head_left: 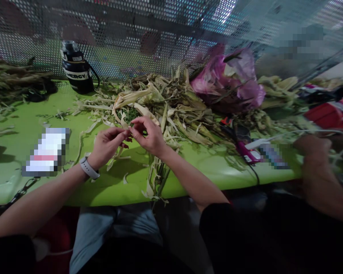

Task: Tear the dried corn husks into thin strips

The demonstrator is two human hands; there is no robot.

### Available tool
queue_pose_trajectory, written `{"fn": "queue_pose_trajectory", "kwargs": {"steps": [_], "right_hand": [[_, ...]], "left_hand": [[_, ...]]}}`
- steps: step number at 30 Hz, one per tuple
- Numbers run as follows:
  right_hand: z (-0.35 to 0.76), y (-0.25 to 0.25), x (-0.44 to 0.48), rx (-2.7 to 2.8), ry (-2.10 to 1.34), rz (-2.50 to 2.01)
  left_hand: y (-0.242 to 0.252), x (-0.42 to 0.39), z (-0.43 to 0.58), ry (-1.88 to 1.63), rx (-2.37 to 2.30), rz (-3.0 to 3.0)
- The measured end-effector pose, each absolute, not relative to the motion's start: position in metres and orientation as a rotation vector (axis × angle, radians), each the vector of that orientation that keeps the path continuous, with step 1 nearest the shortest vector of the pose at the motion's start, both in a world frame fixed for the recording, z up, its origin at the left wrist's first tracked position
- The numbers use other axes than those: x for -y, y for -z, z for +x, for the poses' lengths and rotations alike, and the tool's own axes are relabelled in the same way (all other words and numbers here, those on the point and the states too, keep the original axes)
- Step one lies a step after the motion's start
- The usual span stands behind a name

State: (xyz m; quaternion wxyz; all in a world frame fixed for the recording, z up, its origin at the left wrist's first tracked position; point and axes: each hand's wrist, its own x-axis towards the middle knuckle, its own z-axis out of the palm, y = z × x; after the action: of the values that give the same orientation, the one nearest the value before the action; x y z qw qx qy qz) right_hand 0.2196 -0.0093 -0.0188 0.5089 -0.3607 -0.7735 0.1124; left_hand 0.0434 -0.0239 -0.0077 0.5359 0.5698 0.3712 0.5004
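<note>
My left hand (108, 146), with a white watch on the wrist, and my right hand (148, 135) meet above the green table (23, 179). Both pinch a thin pale strip of dried corn husk (129, 131) between their fingertips. More husk strips (157, 175) hang down under my right wrist and over the table's front edge. Right behind my hands lies a large heap of dried husks and stalks (171, 102).
A black bottle (77, 68) stands at the back left before a perforated metal screen. A pink plastic bag (228, 76) sits on the heap. Red-handled scissors (227, 123) and a pink tool (247, 152) lie to the right. Another person's hand (314, 148) works at the far right.
</note>
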Motion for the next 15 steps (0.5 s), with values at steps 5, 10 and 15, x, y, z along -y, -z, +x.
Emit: {"fn": "queue_pose_trajectory", "kwargs": {"steps": [5,10,15], "right_hand": [[0.220,0.017,0.008,1.820,-0.276,-0.853],[0.226,0.010,0.005,1.871,-0.221,-0.759],[0.229,0.008,0.001,1.908,-0.235,-0.683]], "left_hand": [[0.006,0.024,0.044,-1.154,-0.888,1.333],[0.001,0.023,0.043,-1.176,-0.820,1.310],[0.004,0.020,0.039,-1.182,-0.774,1.287]]}}
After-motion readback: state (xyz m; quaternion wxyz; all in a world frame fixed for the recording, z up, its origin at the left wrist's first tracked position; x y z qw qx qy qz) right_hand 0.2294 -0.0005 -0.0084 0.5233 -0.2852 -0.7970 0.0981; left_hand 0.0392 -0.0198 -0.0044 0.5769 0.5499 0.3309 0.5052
